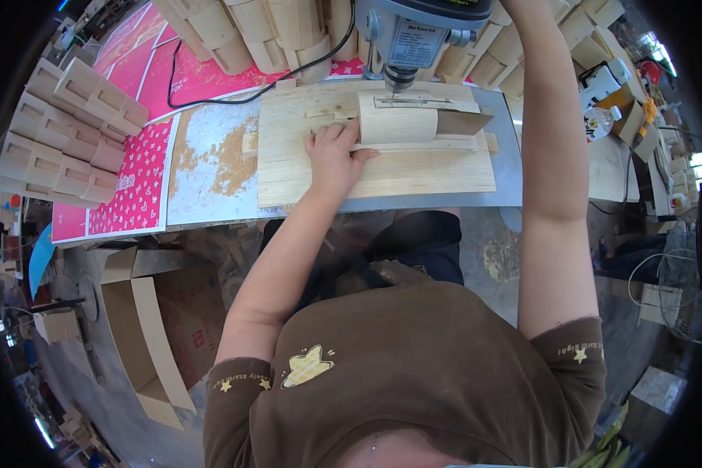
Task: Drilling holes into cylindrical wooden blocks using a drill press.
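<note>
A pale curved wooden piece lies in a jig on a flat wooden board, with a flat brownish panel at its right end. My left hand grips the left end of the piece, its thumb along the front edge and its fingers bent behind. Just above the back edge of the piece is the chuck of a bench drill. My right arm reaches up past the drill's right side; the hand is beyond the top edge of the picture, so its hold is hidden.
Stacked wooden pieces stand at the far left, with more wooden stacks behind the drill. A black cable crosses the table. Sawdust lies left of the board. An open cardboard box sits on the floor; a plastic bottle stands right.
</note>
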The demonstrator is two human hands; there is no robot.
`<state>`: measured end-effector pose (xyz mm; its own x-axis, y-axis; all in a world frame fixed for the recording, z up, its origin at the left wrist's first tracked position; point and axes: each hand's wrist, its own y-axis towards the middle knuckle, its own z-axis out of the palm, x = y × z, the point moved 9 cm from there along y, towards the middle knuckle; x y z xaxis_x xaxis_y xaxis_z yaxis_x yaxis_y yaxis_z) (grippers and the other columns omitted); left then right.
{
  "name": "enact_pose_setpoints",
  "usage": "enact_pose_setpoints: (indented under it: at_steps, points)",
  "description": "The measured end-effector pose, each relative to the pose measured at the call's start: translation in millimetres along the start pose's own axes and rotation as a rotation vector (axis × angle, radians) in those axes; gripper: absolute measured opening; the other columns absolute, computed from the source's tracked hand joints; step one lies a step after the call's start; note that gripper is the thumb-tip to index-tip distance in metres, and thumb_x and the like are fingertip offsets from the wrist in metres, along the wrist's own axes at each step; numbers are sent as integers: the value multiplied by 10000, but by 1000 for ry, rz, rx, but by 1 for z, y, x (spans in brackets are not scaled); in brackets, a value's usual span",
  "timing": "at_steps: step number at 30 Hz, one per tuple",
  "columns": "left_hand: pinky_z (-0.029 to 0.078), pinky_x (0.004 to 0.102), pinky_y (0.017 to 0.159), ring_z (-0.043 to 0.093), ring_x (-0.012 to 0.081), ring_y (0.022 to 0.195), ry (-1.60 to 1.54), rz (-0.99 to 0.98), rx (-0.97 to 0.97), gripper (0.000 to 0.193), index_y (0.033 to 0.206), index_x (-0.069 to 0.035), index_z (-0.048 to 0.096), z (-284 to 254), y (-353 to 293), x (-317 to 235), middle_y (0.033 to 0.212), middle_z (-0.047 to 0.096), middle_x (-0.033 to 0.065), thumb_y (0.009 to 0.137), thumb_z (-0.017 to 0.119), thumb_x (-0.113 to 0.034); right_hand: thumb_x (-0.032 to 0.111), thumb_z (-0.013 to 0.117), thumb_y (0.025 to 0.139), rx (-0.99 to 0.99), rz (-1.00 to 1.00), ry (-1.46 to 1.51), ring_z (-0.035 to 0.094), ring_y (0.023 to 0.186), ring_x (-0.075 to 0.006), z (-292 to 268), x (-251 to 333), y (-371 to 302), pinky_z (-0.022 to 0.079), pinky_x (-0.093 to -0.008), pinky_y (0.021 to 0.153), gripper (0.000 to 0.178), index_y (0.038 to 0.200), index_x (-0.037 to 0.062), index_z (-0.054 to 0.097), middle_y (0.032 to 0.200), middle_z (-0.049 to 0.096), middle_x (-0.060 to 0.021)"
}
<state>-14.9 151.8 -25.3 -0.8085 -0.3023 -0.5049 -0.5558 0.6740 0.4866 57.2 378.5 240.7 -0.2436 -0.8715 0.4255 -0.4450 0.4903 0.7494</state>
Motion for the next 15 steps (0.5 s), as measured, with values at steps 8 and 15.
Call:
enact_pose_setpoints:
  at_steps: [8,15]
  points:
    - [307,450,865,511,241,892,-10,-30,49,565,1139,-128,617,1,-2,1,831,550,34,621,765,-297,209,491,905,12,-62,44,507,618,-119,-51,50,-84,378,-247,575,275,819,-12,631,628,528,-61]
    - [296,439,868,509,236,894,-20,-31,32,564,1146,-127,615,-1,-4,5,828,544,36,630,762,-300,64,529,870,-86,-16,321,506,578,-155,-11,14,-193,397,-275,554,142,802,-27,615,644,559,-70]
